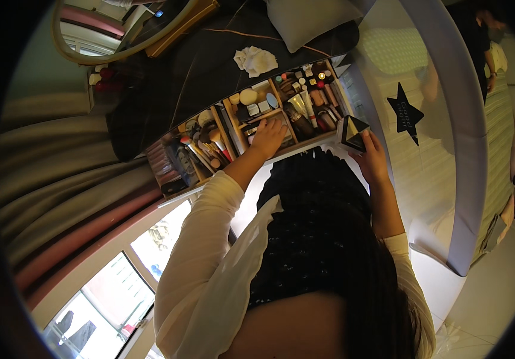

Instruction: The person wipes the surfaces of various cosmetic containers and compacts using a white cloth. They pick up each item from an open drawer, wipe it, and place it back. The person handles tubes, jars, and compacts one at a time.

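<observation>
Below the black marbled tabletop (181,72), an open drawer (302,147) holds makeup in compartments. My left hand (268,138) reaches palm-down into the lower middle compartment, its fingers over items there; whether it grips one is hidden. Above it lie a round sponge-like item (248,96), small jars and a blue oval item (271,100). My right hand (372,155) holds a faceted black-and-gold box (352,133) at the drawer's right corner. Makeup brushes (199,152) fill a compartment to the left; tubes (307,105) and bottles lie to the right.
A crumpled white cloth or tissue (256,61) and a grey cushion (309,22) rest on the tabletop. A round-framed mirror (104,56) stands at the upper left. Curtains (73,148) hang at left. Another person (486,54) is beyond the bed at right.
</observation>
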Tool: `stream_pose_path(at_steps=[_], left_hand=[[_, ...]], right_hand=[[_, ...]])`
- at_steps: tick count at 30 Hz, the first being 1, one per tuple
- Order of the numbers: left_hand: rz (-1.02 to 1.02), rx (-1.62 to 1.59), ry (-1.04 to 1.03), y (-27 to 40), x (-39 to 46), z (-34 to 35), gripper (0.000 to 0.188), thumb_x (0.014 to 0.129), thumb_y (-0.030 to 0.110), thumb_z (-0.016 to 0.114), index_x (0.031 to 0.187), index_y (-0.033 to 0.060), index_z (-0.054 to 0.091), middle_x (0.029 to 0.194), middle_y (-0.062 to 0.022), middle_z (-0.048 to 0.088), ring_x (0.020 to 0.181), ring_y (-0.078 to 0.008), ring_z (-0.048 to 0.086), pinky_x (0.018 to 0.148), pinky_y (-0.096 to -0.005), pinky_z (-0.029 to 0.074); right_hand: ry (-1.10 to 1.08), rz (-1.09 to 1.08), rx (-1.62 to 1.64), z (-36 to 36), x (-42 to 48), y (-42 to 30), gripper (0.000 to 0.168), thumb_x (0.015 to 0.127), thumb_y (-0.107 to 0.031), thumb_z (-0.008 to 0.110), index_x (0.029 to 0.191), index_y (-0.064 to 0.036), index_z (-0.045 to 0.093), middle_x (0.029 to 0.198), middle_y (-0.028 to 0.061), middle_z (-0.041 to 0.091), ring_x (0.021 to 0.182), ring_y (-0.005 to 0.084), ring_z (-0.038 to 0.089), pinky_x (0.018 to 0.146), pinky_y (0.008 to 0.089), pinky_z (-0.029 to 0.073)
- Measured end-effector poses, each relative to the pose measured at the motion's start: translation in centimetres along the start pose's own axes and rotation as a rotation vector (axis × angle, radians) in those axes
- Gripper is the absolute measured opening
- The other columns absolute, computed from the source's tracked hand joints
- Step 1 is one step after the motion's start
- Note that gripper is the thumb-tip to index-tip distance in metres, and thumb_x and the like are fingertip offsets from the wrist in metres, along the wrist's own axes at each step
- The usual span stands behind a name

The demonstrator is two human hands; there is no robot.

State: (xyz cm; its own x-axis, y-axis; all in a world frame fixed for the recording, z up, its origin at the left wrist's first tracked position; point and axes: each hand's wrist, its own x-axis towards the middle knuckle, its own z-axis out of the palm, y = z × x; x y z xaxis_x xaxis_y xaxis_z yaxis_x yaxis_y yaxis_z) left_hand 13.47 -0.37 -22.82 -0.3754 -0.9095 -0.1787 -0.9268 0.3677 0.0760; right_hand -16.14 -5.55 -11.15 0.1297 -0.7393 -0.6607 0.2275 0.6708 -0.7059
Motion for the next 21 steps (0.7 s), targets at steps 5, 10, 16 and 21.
stream_pose_path(at_steps=[5,10,16,21], left_hand=[[0.01,0.114,-0.04,0.4,0.8,0.4,0.034,0.083,0.015,0.051,0.116,0.0098,0.053,0.112,-0.0079,0.05,0.113,-0.0241,0.043,0.095,-0.043,0.028],[0.029,0.109,-0.097,0.4,1.1,0.2,0.036,0.084,0.015,0.05,0.12,0.0123,0.052,0.115,-0.0078,0.05,0.113,-0.0249,0.044,0.094,-0.0416,0.03],[0.179,-0.094,-0.069,0.0,1.2,-0.5,0.033,0.083,0.009,0.048,0.115,0.0163,0.052,0.12,-0.0106,0.047,0.115,-0.0278,0.043,0.093,-0.0412,0.032],[0.277,-0.27,-0.073,-0.4,0.7,-1.2,0.028,0.084,0.012,0.048,0.108,0.0221,0.058,0.128,-0.011,0.044,0.122,-0.0293,0.039,0.099,-0.0442,0.032]], right_hand=[[0.035,-0.005,0.005,-0.1,-0.4,-0.2,0.038,0.093,-0.036,0.053,0.118,-0.007,0.052,0.104,0.0063,0.06,0.092,0.0201,0.059,0.078,0.0365,0.048],[0.042,-0.014,0.039,-0.5,-0.3,0.2,0.041,0.092,-0.032,0.056,0.122,-0.005,0.05,0.101,0.0075,0.061,0.086,0.0179,0.059,0.068,0.0315,0.05],[0.048,-0.002,0.02,-0.1,-0.1,0.1,0.039,0.092,-0.033,0.057,0.12,-0.006,0.051,0.101,0.0066,0.061,0.086,0.0172,0.059,0.069,0.0315,0.049],[0.015,0.014,-0.038,0.7,0.2,-0.2,0.041,0.091,-0.034,0.058,0.119,-0.006,0.051,0.102,0.0062,0.06,0.088,0.0164,0.058,0.07,0.0319,0.049]])
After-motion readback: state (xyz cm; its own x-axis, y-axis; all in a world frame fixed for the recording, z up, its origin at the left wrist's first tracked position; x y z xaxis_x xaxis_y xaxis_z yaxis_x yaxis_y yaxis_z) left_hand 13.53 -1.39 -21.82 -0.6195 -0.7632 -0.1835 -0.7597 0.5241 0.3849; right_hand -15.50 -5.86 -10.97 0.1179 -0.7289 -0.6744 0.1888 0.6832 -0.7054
